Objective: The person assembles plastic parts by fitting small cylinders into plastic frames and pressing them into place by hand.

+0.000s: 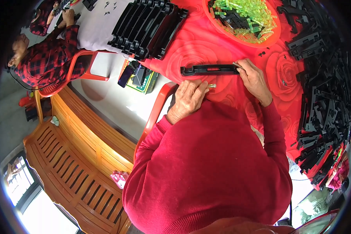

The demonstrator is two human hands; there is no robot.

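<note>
A long, narrow black plastic bar (210,70) with a slot in its middle lies crosswise over the red rose-patterned tablecloth (191,50). My right hand (255,81) is closed on the bar's right end, thumb and fingers pinching it. Below the bar's left half, my left hand (189,98) has its fingers curled together. A small translucent yellow-green tube (211,85) pokes out from its fingertips. The left hand is apart from the bar.
An orange-red basin (275,37) of yellow-green tubes and black pieces stands ahead. Similar black bars (146,27) are stacked ahead left; a heap of black parts (325,105) covers the right side. A co-worker in a checked shirt (52,58) sits left, near a wooden bench (74,163).
</note>
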